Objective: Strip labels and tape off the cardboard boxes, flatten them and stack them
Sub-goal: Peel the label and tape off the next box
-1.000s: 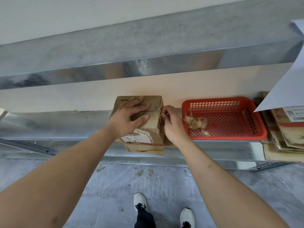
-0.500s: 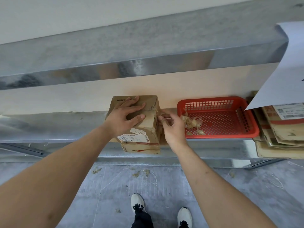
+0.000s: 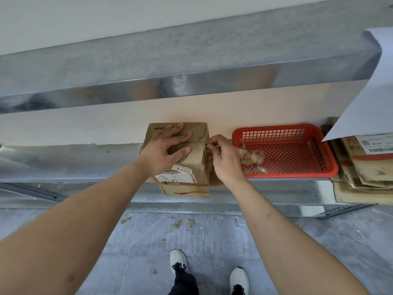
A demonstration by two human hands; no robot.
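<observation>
Two bare hands work one cardboard box (image 3: 192, 160) at the bench's (image 3: 70, 160) front edge. Left hand (image 3: 164, 153) presses flat on its closed flaps, fingers spread; right hand (image 3: 223, 158) pinches tape (image 3: 206, 149) at the box's right top edge. Just right sits a red basket (image 3: 297, 174) holding tape scraps (image 3: 252, 156), then flattened boxes (image 3: 365, 179).

boxes upright: 1 (image 3: 187, 165) | red baskets: 1 (image 3: 327, 167) | hands: 2 (image 3: 163, 152) (image 3: 225, 160)

Pale wall (image 3: 85, 22), metal shelf (image 3: 63, 162), littered grey floor (image 3: 212, 241)
</observation>
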